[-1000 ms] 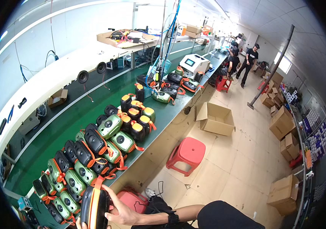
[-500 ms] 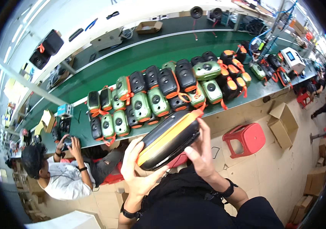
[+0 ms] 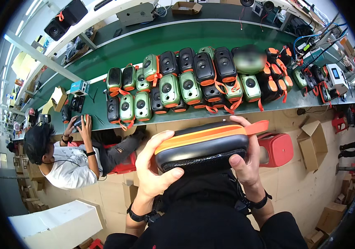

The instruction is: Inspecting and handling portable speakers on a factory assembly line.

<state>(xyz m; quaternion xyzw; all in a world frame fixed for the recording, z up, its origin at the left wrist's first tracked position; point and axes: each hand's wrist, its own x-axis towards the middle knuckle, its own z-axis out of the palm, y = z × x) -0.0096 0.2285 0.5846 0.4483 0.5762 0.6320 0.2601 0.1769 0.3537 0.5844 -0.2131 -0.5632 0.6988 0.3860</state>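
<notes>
The far side of the black-and-orange speaker (image 3: 202, 143) is hidden, and some left fingers (image 3: 152, 146) and right fingers (image 3: 253, 146) lie unseen behind it. A green speaker (image 3: 248, 62) on the bench (image 3: 144, 43) is smeared by blur. The red stool (image 3: 279, 149) blurs on its left side. A round black cone (image 3: 247, 2) is cut by the top edge. The object (image 3: 78, 122) held by the seated co-worker (image 3: 71, 166) is partly covered

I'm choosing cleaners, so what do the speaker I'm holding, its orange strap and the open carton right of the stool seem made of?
Speaker: probably satin black plastic, from its smooth sheen; the speckled grille could be metal or fabric mesh.
Strap: matte orange, likely fabric or rubber, being flat and thin.
Carton: matte brown cardboard, given its folded panels.
</notes>
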